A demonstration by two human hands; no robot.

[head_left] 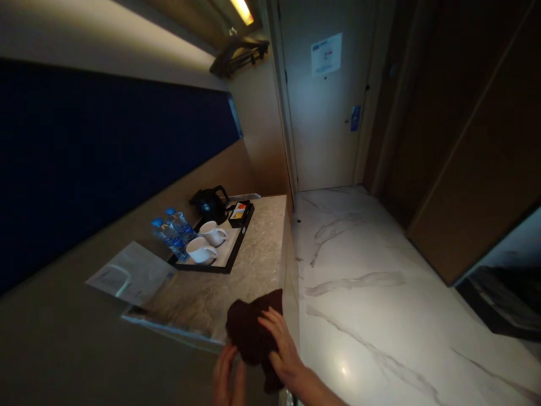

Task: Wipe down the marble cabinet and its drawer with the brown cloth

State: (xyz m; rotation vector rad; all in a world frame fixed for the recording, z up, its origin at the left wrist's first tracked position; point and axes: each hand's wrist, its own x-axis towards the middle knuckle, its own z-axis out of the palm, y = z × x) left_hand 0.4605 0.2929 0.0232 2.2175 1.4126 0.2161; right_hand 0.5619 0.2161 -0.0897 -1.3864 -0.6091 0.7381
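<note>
Cloth under both hands

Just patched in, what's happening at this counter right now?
A person has both hands on a dark brown cloth at the near edge of a marble counter. The right hand lies flat on top of it; the left hand touches its near side. Farther back, a black tray holds two white cups, with a black kettle and two water bottles alongside.
</note>
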